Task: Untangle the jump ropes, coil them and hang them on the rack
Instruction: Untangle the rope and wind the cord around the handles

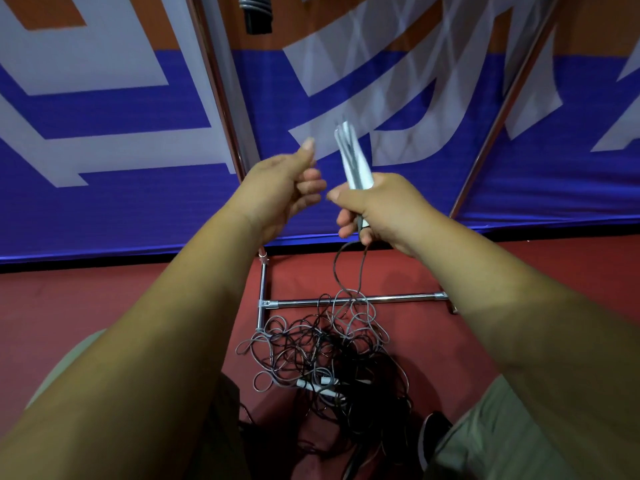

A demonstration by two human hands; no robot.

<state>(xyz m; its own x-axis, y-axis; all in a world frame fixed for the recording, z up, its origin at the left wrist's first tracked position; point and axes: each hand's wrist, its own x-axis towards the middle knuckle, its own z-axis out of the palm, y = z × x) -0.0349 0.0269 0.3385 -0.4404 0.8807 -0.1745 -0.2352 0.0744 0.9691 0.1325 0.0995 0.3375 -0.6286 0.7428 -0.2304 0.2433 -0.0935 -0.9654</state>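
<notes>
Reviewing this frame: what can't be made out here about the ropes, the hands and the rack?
All in the head view:
- Number of handles held by the right hand: motion blur smears them together.
- Whether the left hand pinches a cord: its curled fingers hide the palm.
- How many ropes make up the tangle: cords overlap, and the forearms cover its edges.
- Top of the rack: cut off by the upper frame edge.

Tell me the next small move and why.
Probably bring the left hand to the cord below the right hand and draw it up: the right hand grips the white handles, and their cord runs down into the tangled pile.
</notes>
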